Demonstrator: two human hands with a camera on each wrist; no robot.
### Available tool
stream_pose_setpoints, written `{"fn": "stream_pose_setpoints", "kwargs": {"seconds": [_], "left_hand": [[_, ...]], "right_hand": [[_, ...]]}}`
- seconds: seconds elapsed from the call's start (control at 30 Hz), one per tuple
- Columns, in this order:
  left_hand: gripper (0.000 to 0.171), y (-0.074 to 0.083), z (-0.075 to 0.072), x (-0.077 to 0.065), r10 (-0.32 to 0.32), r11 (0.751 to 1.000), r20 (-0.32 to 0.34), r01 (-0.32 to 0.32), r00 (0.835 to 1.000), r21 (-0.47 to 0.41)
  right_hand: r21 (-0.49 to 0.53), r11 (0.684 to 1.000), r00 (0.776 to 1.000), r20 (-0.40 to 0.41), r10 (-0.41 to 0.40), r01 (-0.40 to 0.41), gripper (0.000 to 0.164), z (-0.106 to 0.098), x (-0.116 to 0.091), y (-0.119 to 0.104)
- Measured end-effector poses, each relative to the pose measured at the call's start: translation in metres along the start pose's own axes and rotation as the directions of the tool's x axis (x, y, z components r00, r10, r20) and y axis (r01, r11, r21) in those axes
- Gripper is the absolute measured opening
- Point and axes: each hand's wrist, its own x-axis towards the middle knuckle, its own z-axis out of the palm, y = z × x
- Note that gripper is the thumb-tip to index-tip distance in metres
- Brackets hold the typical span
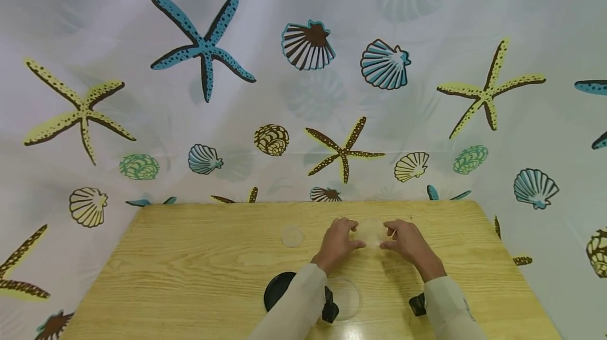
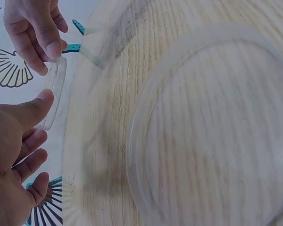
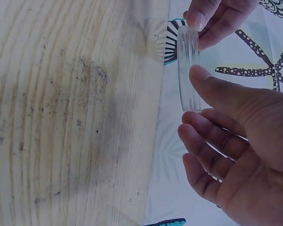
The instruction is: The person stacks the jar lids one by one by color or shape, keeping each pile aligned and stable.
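Both hands hold a clear, shallow round lid (image 1: 371, 232) by its opposite sides, above the far part of the table. My left hand (image 1: 338, 242) has its thumb and fingers at the left rim. From the other side, my right hand (image 1: 409, 242) grips the lid's right rim. Seen nearly edge-on in the right wrist view, the lid (image 3: 188, 70) has a thin see-through wall, with the right thumb against it. A larger clear round lid (image 2: 144, 141) lies flat near the left wrist, partly behind the left sleeve in the head view.
A black round lid (image 1: 276, 290) lies on the wooden table (image 1: 189, 266), partly covered by the left sleeve. Further back and left is a small clear disc (image 1: 292, 236). A white curtain (image 1: 265, 97) printed with starfish and shells hangs behind the table.
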Motion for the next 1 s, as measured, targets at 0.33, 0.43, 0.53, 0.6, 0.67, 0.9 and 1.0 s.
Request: {"fn": "stream_pose_setpoints", "kwargs": {"seconds": [0.33,0.43,0.53,0.6,0.67,0.9,1.0], "left_hand": [[0.047,0.0,-0.005,-0.004,0.005,0.999,-0.001,-0.005,1.0,-0.032],[0.047,0.0,-0.006,-0.005,0.001,1.0,0.005,-0.001,1.0,-0.022],[0.047,0.001,-0.008,-0.006,-0.008,1.0,0.012,0.008,1.0,-0.02],[0.048,0.001,-0.009,-0.007,-0.018,1.0,0.017,0.019,1.0,-0.023],[0.048,0.001,-0.009,-0.007,-0.026,0.999,0.02,0.026,0.999,-0.019],[0.049,0.001,-0.013,-0.009,-0.029,0.999,0.029,0.03,0.999,-0.018],[0.049,0.0,-0.013,-0.01,-0.034,0.999,0.035,0.035,0.999,-0.021]], "right_hand": [[0.006,1.0,1.0,0.0,0.002,-0.002,0.053,-0.002,-0.004,-0.004],[0.013,1.0,1.0,-0.005,-0.002,0.002,0.053,-0.003,-0.005,-0.005],[0.02,1.0,1.0,-0.007,-0.006,0.006,0.053,-0.003,-0.006,-0.006],[0.023,1.0,1.0,-0.006,-0.01,0.01,0.053,-0.003,-0.007,-0.006],[0.027,1.0,1.0,-0.007,-0.012,0.013,0.053,-0.003,-0.008,-0.008],[0.033,0.999,1.0,-0.01,-0.01,0.01,0.053,-0.003,-0.01,-0.011],[0.033,0.999,1.0,-0.014,-0.013,0.014,0.052,-0.003,-0.01,-0.012]]}}
